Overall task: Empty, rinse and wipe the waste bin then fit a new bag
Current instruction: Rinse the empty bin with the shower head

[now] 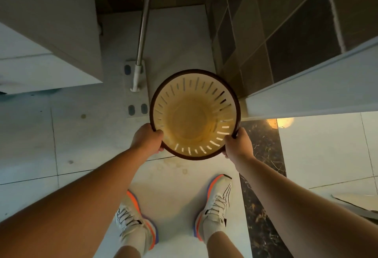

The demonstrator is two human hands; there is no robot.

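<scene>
Between both hands, the waste bin (194,114) is held upright above the floor, mouth up, long axis vertical. Left hand (147,137) grips the rim at 8 o'clock, right hand (238,145) at 4; equally near. No bag fitted.

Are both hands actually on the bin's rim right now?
Touching. The head view shows the left hand and the right hand each curled over the waste bin's dark rim on opposite sides.

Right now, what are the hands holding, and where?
Both hands hold the bin by its dark rim: left hand on the left side, right hand on the right.
</scene>
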